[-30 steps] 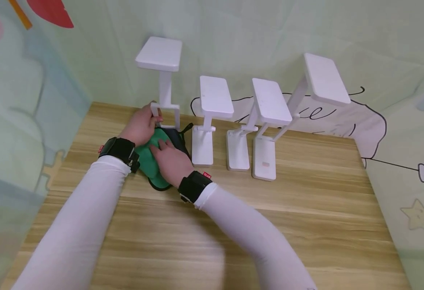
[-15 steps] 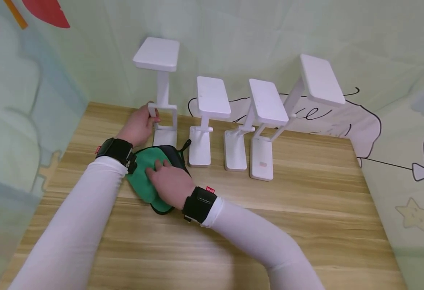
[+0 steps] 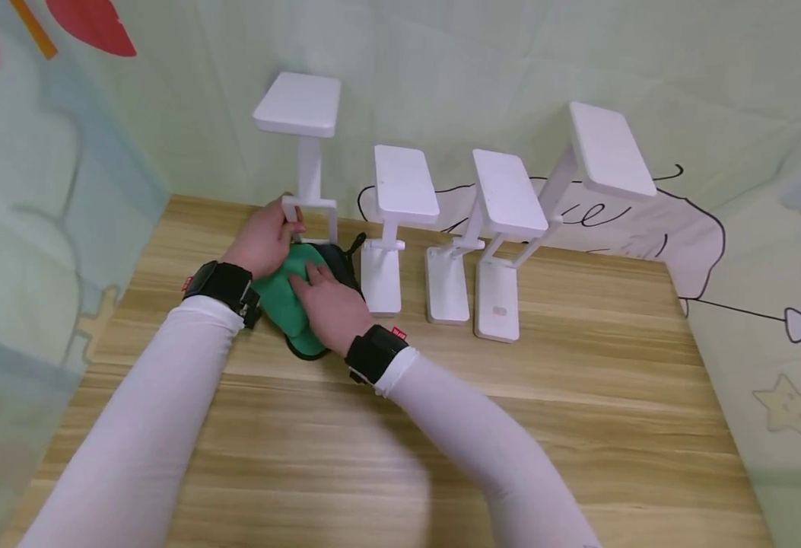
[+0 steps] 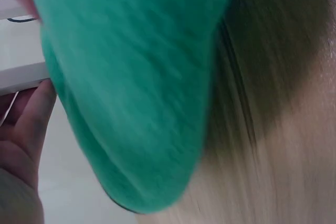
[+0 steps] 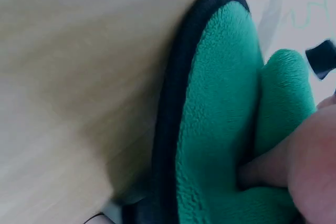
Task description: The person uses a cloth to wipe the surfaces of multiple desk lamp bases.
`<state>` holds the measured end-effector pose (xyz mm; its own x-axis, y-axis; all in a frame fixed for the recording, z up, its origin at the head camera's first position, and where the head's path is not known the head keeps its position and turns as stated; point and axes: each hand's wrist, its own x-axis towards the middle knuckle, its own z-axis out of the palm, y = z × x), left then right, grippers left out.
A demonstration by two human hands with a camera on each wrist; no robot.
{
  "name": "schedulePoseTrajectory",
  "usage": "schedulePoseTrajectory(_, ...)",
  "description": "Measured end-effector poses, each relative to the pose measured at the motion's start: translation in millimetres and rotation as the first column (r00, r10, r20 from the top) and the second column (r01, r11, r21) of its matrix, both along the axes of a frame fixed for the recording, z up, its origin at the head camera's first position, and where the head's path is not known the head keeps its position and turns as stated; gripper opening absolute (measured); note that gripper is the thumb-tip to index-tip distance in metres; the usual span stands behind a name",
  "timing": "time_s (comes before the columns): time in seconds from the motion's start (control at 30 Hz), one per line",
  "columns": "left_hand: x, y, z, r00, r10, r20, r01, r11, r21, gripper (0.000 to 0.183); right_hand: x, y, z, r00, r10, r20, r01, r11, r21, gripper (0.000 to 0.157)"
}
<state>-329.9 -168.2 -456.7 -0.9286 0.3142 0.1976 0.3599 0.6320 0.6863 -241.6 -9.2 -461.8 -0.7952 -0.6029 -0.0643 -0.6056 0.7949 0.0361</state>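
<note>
My left hand point(image 3: 261, 240) holds the lower stem of the leftmost white folding desk lamp point(image 3: 309, 171); its thumb lies against the frame in the left wrist view. Over that lamp's base lies a green fleece cleaning mitt point(image 3: 282, 298) with black edging and a dark loop, hiding most of the base. My right hand point(image 3: 335, 308) is on top of the mitt. In the right wrist view a finger or thumb point(image 5: 265, 174) sinks into a fold of the green fleece point(image 5: 220, 87), and cloth is bunched beside it.
To the right stand a second lamp point(image 3: 405, 183), a third lamp point(image 3: 510, 190) and a taller fourth lamp point(image 3: 612, 148) in a row on the wooden table point(image 3: 578, 426). Behind them hangs a printed cloth backdrop point(image 3: 441, 68), which also runs along both sides.
My right hand drew the mitt toward me, baring the lamp's base, then pushed it back up over the base. The left hand stayed on the stem.
</note>
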Motion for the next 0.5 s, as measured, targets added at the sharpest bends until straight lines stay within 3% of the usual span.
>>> schedulePoseTrajectory(0.17,-1.8,1,-1.7,1.000,-0.004,-0.007,0.004,1.000,0.011,0.010,22.6,8,5.8,0.999,0.021,-0.047,-0.018,0.998,0.062,0.041)
schedulePoseTrajectory(0.3,-2.2,1,-2.9,1.000,-0.005,-0.005,0.005,1.000,0.003,0.011,40.1,10,12.5,0.998,0.053,-0.036,-0.050,0.994,0.092,0.039)
schedulePoseTrajectory(0.5,-1.4,1,-3.8,1.000,-0.005,-0.016,0.005,1.000,0.007,0.010,42.1,2,16.0,0.994,0.110,0.003,-0.110,0.992,0.065,0.035)
